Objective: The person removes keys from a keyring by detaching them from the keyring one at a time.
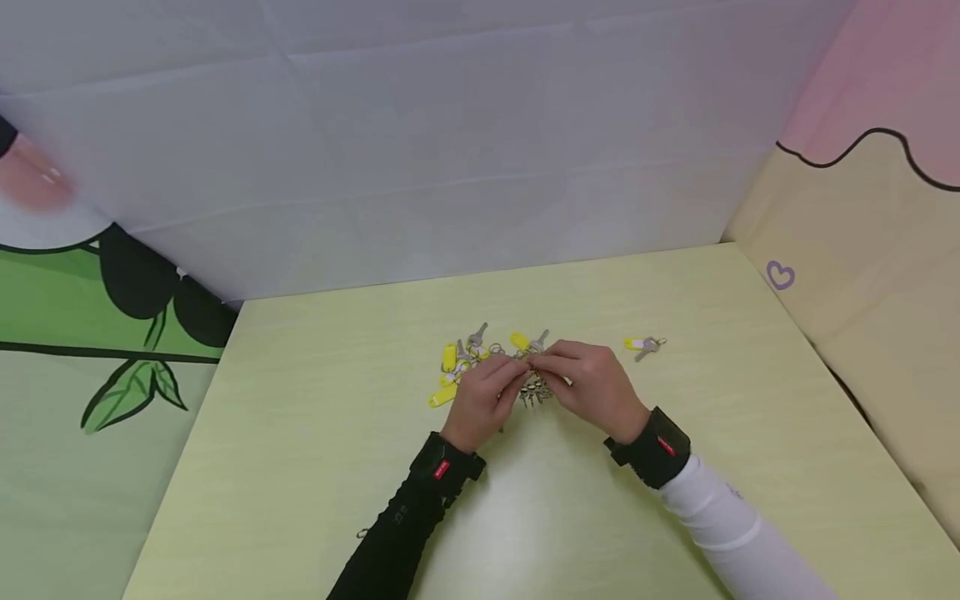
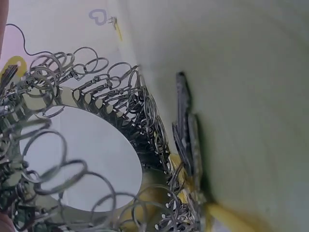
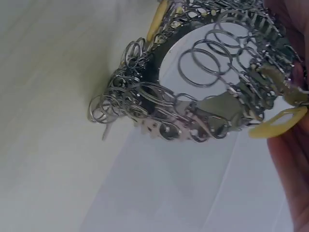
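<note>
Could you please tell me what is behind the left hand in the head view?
Beyond the left hand, yellow key tags and silver keys show on the table. Whatever the hand itself covers cannot be seen.

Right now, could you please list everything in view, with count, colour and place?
Table: one, pale yellow, centre
Metal rings: many, silver, bunched mid-view
Keys: several, silver, beside the rings; one apart, right
Tags: several, yellow, with the keys
Back sheet: one, pale grey, behind the table
Right sheet: one, beige and pink, beside the table
Heart: one, purple, right sheet
Left sheet: one, green, white and black, opposite side
Wristbands: two, black, on the wrists
Sleeves: two, left black, right white, forearms
Left hand, right hand: two, bare, pinching at the rings
</note>
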The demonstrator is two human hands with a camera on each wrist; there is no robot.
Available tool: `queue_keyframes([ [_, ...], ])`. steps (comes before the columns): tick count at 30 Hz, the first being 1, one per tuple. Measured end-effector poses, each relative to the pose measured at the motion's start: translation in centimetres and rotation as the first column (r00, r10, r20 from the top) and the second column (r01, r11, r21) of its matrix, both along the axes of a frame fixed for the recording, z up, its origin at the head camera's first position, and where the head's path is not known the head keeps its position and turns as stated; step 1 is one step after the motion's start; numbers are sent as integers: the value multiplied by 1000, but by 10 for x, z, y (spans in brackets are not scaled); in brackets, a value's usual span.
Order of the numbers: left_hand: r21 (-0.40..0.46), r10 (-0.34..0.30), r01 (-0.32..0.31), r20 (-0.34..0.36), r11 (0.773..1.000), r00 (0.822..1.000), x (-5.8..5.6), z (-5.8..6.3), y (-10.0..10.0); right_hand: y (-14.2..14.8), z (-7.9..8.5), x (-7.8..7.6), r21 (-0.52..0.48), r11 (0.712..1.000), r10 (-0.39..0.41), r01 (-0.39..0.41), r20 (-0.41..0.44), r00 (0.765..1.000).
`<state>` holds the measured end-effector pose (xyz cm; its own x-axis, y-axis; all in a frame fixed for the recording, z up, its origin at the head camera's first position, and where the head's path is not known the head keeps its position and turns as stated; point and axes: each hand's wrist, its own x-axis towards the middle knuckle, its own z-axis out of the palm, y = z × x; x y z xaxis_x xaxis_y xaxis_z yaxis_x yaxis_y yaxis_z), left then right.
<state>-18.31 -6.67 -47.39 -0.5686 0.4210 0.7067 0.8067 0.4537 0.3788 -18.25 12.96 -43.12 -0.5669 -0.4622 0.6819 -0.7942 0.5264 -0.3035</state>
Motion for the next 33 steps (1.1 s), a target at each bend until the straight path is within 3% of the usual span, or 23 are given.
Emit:
queue_keyframes([
  [3,5,2,-2,-5,1000,1000,0,1,1,-1,-2,0,-81,997,-4,5,12,1000],
  [9,17,11,-11,-18,1000,1000,0,3,1,-4,-10,0,-273,961,9,44,189,982],
  [12,18,17,-16,-28,1000,999,1,4,1,-7,-11,1,-328,943,27,53,234,972],
  [25,30,29,-28,-34,999,999,2,5,-1,-8,-10,2,-338,939,8,55,180,984],
  [33,42,33,-32,-37,999,999,1,4,-2,-8,-9,2,-341,940,40,18,162,986],
])
